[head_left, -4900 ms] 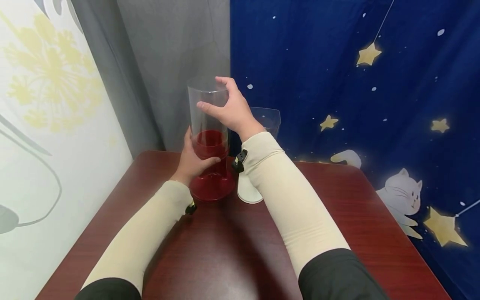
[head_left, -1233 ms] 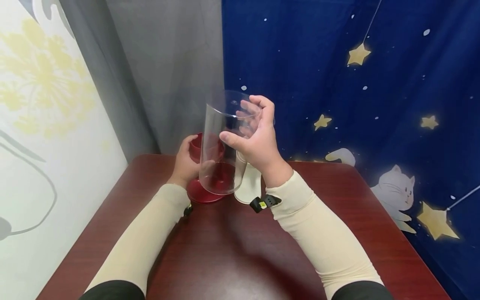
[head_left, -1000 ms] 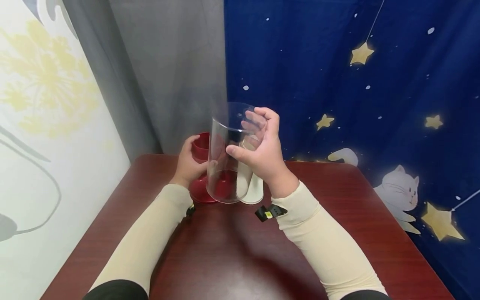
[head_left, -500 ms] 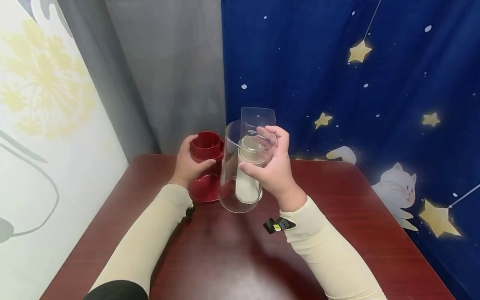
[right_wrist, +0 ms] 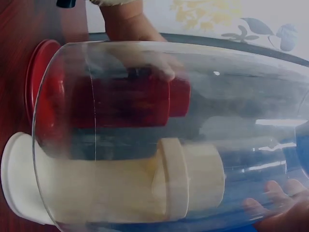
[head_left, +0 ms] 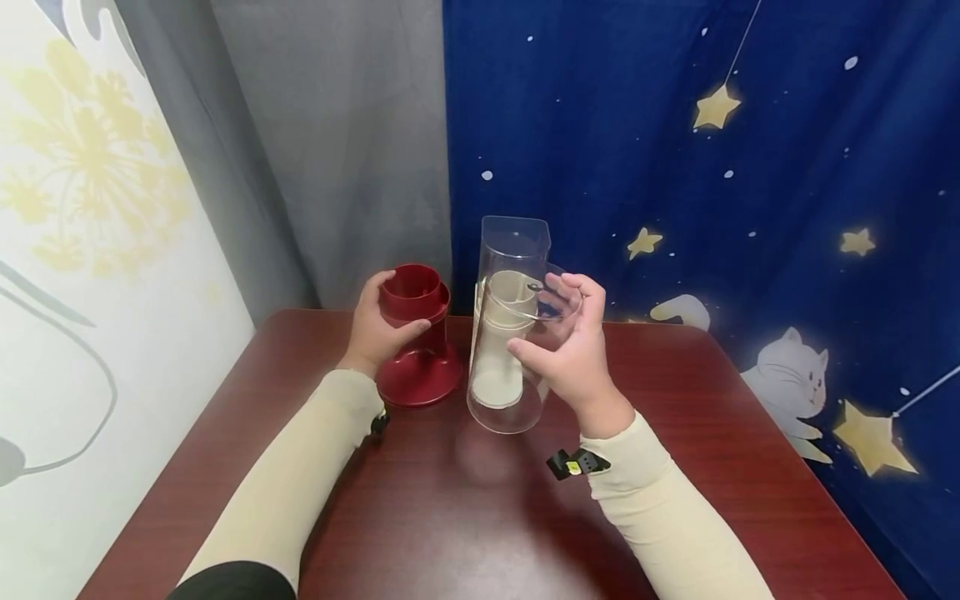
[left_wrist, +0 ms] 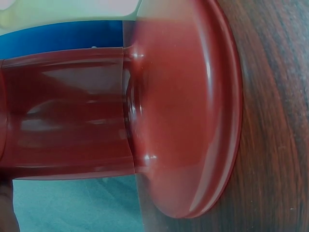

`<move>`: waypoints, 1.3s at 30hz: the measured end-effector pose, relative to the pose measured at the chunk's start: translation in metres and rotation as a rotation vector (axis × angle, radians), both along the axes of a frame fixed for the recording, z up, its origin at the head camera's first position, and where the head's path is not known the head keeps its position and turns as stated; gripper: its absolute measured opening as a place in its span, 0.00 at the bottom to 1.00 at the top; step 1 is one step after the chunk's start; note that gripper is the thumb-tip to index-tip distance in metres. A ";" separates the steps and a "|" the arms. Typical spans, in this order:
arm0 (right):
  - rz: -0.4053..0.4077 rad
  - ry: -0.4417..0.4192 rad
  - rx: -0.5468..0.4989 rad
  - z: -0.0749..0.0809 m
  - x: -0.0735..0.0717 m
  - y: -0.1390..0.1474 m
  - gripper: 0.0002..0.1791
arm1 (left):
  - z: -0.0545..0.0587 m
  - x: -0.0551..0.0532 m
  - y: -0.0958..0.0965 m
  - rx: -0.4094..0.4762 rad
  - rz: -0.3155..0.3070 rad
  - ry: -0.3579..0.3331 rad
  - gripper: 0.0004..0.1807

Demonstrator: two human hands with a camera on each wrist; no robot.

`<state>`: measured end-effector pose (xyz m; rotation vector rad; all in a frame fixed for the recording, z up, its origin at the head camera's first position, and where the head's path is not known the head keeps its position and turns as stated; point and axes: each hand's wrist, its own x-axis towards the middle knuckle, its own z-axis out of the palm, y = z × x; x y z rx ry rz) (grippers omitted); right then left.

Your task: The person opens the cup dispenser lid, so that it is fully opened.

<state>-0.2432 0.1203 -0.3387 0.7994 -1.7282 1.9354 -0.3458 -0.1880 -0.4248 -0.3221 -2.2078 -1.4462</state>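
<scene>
My left hand [head_left: 375, 325] grips a red cylindrical stand [head_left: 431, 337] with a wide round foot, just below its open top; it stands on the table. My right hand [head_left: 585, 362] grips a clear plastic cylinder [head_left: 498, 333] near its upper rim, thumb in front and fingers behind. The cylinder is slightly tilted, with its lower end apparently above the table. Through its wall a cream stand [right_wrist: 17, 179] shows, similar in shape to the red one. A clear upright container [head_left: 514, 229] rises above the cream stand. In the left wrist view the red foot [left_wrist: 178, 111] fills the middle.
The dark red wooden table [head_left: 420, 517] has rounded far corners. Behind it hang a grey curtain [head_left: 352, 150] and a blue star-patterned curtain [head_left: 600, 125]. A white patterned panel [head_left: 97, 333] borders the left side.
My right hand has taken the clear cylinder off the red stand and moved it right and down, in front of the cream stand. My left hand still grips the red stand.
</scene>
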 end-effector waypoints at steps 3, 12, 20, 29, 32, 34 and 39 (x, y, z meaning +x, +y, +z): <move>-0.019 -0.018 -0.005 -0.002 0.000 0.006 0.53 | -0.001 0.001 -0.001 -0.001 0.000 -0.004 0.52; -0.077 -0.020 0.017 -0.007 0.000 0.022 0.52 | -0.002 0.003 -0.001 0.002 -0.005 -0.013 0.52; -0.093 -0.026 -0.022 -0.012 -0.005 0.029 0.53 | 0.000 0.002 -0.002 -0.002 0.002 -0.014 0.52; -0.142 -0.021 -0.024 -0.025 -0.018 0.041 0.53 | 0.000 0.000 -0.001 0.001 -0.004 -0.010 0.53; -0.150 -0.023 -0.041 -0.028 -0.023 0.045 0.53 | 0.000 0.001 -0.001 0.006 -0.007 -0.008 0.53; -0.163 -0.022 -0.043 -0.031 -0.027 0.047 0.53 | 0.000 0.001 -0.001 0.007 -0.007 -0.009 0.52; -0.202 -0.023 -0.050 -0.036 -0.036 0.052 0.53 | -0.001 0.000 -0.001 -0.002 -0.004 -0.015 0.53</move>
